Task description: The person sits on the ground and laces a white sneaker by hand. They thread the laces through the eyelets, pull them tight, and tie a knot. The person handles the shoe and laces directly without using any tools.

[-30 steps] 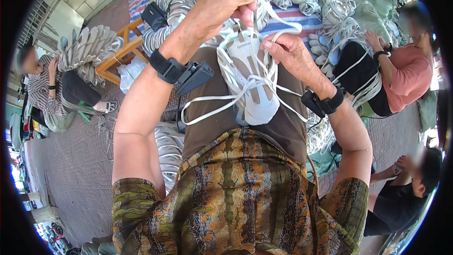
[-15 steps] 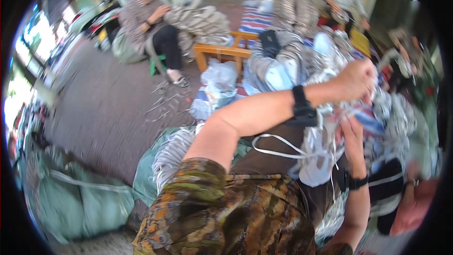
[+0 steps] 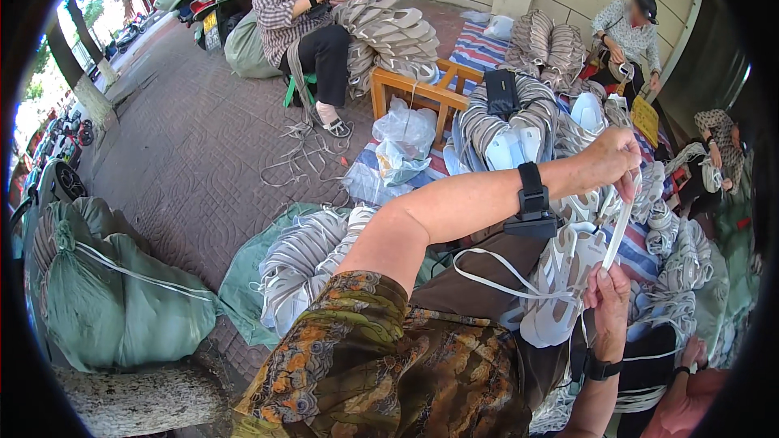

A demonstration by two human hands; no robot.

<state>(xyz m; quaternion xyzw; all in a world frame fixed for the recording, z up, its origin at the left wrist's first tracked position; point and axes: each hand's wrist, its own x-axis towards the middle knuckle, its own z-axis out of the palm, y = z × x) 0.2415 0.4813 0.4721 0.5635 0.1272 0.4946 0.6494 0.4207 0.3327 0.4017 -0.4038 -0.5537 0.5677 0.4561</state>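
My left hand (image 3: 610, 164) pinches one end of a flat white shoelace (image 3: 620, 231), above and beyond my right hand (image 3: 607, 290). The lace runs taut between them, its lower end gripped by my right fingers. Just left of my right hand lies a white and beige sneaker upper (image 3: 555, 284) on my dark-clad lap. A loose white lace loop (image 3: 487, 258) trails from it to the left. My left forearm crosses over the lap and partly hides what lies beneath.
Bundled uppers (image 3: 304, 255) lie on green cloth at left, beside a tied green sack (image 3: 122, 300). Ahead stand a wooden frame (image 3: 418, 97), plastic bags (image 3: 406, 134) and a stacked ring of uppers (image 3: 487, 118). Several people sit around, one close at my right (image 3: 698, 389).
My hands have drawn a little farther apart, and the lace now shows stretched between them. The view has shifted, so the surroundings sit farther right, and it is sharper than before.
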